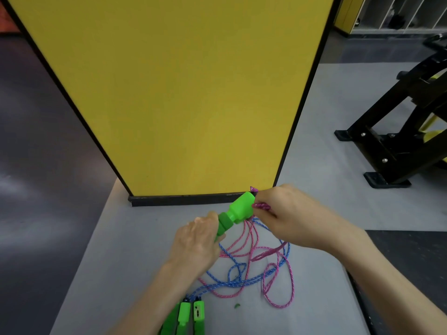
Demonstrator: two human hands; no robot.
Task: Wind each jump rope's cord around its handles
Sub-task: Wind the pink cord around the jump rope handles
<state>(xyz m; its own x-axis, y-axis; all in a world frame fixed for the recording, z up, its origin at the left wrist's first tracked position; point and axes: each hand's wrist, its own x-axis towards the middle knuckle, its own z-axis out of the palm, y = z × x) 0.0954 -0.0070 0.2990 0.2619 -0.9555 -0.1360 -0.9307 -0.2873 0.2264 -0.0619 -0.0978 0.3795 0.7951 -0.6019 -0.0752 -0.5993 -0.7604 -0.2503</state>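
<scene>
Gripping: left hand (196, 240) is curled round the thin end of the raised green handle (238, 210).
Pinching: right hand (287, 213) has thumb and fingers closed on a small bunch of pink cord (278, 293), right against the handle's wide end.
Handle shape: bright green plastic, with a blocky wide head, a faceted collar below it, then a slim grip. It is tilted, head up and away from the person.
Handle place: held above the grey surface (121, 250), near the middle of its far edge.
Cord end: a short pink tip pokes out past the head's top.
Pink cord look: braided, pink with pale flecks. It hangs from the head in several strands, then sprawls in loose loops toward the right edge.
Blue cord (232, 284): same braid in blue and white, tangled through the pink loops mid-surface.
Other handles (191, 315): green, side by side at the near edge, partly cut off by the frame. The blue cord runs into their tops.
Green fleck (237, 305): small, just right of those handles.
Yellow panel (181, 93): upright with a black border, standing along the far edge.
Black metal frame (399, 129): on the floor, off to the right.
</scene>
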